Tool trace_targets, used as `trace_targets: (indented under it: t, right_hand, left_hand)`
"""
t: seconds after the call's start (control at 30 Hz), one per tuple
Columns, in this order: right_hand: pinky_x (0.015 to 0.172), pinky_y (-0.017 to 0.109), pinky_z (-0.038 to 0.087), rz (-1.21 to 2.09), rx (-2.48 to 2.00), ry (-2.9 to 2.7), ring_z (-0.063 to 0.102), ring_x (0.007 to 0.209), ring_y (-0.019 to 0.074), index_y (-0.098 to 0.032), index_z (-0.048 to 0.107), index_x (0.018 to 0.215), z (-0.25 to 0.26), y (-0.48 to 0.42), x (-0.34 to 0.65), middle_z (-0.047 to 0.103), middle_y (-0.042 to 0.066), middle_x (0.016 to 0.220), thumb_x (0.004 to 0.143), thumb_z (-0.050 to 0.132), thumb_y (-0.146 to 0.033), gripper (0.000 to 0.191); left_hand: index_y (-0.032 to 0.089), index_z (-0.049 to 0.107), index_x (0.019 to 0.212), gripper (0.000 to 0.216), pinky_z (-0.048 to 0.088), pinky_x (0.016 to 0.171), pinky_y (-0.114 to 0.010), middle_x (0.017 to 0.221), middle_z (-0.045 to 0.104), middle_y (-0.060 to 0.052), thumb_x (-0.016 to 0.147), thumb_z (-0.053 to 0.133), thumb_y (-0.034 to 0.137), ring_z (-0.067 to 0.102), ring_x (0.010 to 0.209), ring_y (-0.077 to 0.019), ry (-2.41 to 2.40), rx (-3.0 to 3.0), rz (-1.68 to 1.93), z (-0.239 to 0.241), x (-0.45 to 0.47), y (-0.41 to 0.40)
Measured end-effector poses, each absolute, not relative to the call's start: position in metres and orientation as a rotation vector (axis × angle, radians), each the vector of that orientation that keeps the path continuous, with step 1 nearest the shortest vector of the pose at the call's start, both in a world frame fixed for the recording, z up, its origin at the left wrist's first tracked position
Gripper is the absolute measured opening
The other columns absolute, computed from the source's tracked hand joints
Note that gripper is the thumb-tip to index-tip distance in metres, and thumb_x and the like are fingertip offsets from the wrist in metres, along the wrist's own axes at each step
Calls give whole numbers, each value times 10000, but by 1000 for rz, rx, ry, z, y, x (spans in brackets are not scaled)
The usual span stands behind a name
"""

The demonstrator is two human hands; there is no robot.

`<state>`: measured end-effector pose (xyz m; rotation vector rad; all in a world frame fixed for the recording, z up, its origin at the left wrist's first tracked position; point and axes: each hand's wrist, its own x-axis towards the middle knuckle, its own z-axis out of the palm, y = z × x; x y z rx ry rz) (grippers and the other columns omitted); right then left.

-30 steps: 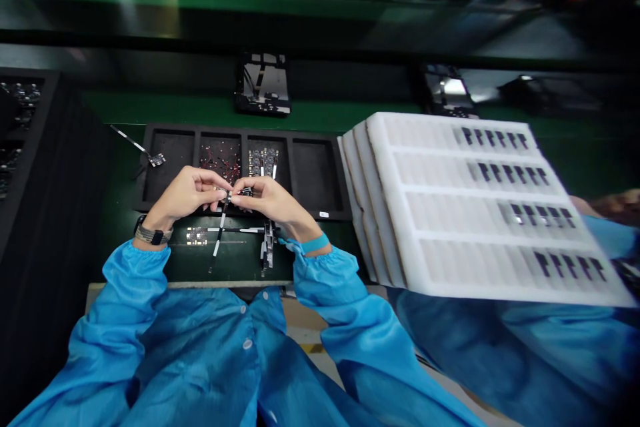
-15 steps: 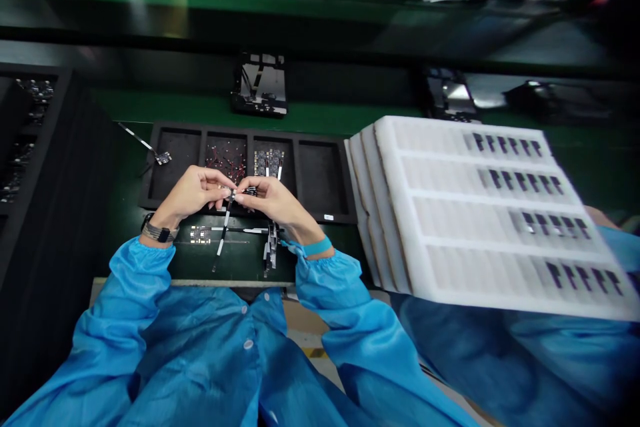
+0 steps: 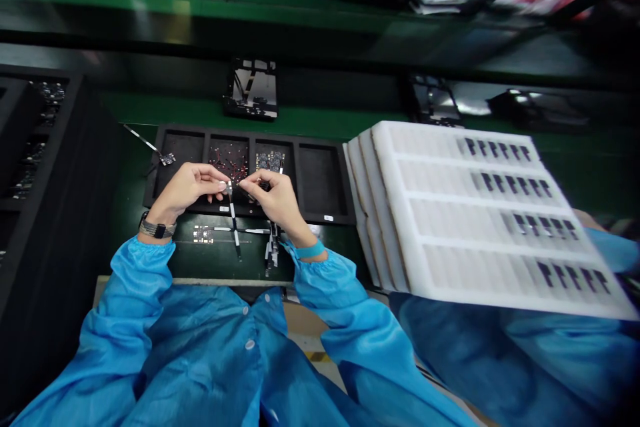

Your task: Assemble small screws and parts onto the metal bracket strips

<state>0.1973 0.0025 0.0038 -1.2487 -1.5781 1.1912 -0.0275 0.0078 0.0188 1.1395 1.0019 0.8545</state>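
Pinched between the thumb and fingertips of my left hand (image 3: 193, 188) is a small circuit board with a flat ribbon cable (image 3: 233, 217), whose black-and-white strip hangs down toward the bench. Just to its right, my right hand (image 3: 274, 195) has thumb and forefinger pressed together, a short gap from the board; anything between them is too small to make out. Both hands are over the front of a black compartment tray (image 3: 323, 212). Small parts with red wires (image 3: 230, 159) fill one compartment behind the hands, and small circuit boards (image 3: 271, 160) lie in the one beside it.
Another board (image 3: 204, 235) and a bundle of ribbon cables (image 3: 271, 250) lie on the green bench before me. A loose board with cable (image 3: 167, 159) rests at the tray's left. White foam trays (image 3: 415, 213) are stacked right, near another person's blue sleeve (image 3: 613, 250). Black racks (image 3: 65, 167) stand left.
My right hand has drawn away from my left, opening a gap between their fingertips. The board stays in my left hand, its cable now hanging more steeply. The view has shifted slightly.
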Motion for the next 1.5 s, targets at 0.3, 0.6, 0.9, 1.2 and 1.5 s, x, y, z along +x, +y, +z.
trace_targets:
  t: [0.3,0.6,0.9,1.2,1.5]
  right_hand:
    - [737,331,429,961,-1304,-1992,589,704,184,-184,807,912,20,39,218,664,8,725,873,780,-295,121]
    - [775,349,450,694,-1634,-2330,662,859,250,-207,790,931,2,86,164,756,68,876,860,837,-211,85]
    - [772,343,475,626,-1645,-2360,672,863,249,-226,766,867,-6,94,155,757,68,876,854,831,-226,67]
    - [832,313,435,749,-1294,-2639,647,948,214,-187,778,959,-1,87,154,729,65,1036,868,785,-106,122]
    - [799,326,416,677,-1316,-2722,660,996,247,-183,706,944,6,77,151,699,118,1186,963,647,-97,106]
  left_hand:
    - [190,798,1025,235,523,646,-186,888,756,-31,846,763,41,684,742,-99,889,593,1507,25,-78,21]
    - [208,779,1020,252,571,785,-180,872,729,-18,931,641,16,723,827,-90,826,456,1585,11,-91,29]
    - [207,770,967,213,571,757,-194,901,749,-23,905,691,19,724,805,-106,831,467,1584,13,-88,28]
    - [213,749,947,203,566,733,-195,877,736,-12,881,710,25,705,777,-104,832,452,1597,14,-88,27]
    - [214,701,945,217,544,698,-207,869,737,16,812,796,71,705,760,-94,853,482,1570,5,-88,28]
